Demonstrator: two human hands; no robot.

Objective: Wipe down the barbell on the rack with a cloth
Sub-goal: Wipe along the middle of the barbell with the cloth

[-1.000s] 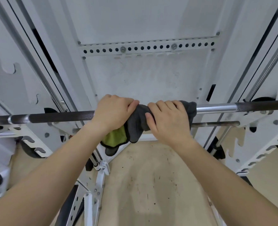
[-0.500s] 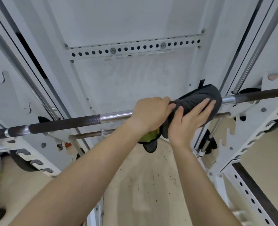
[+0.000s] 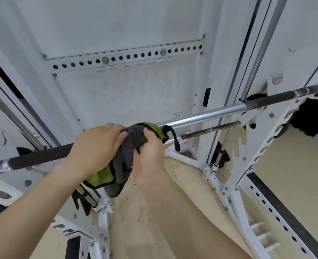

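The barbell (image 3: 206, 114) runs across the white rack from lower left to upper right, with a shiny chrome middle and dark knurled stretches toward both ends. A grey and green cloth (image 3: 133, 141) is wrapped around the bar near its centre, and its lower end hangs below the bar. My left hand (image 3: 96, 146) grips the bar over the cloth's left part. My right hand (image 3: 148, 156) holds the cloth from the front, thumb up against the grey fabric. A black loop of the cloth dangles to the right of my right hand.
White rack uprights (image 3: 262, 161) with notched catches and hole rows stand at right and lower left. A thinner rusty rod (image 3: 210, 130) runs just below the bar at right. A chrome guide rod (image 3: 260, 47) rises at upper right. Beige floor (image 3: 173, 212) lies below.
Both hands and the cloth slid back left along the bar from near the right upright toward the centre. The chrome stretch at right is now uncovered, and the cloth's green side shows on top.
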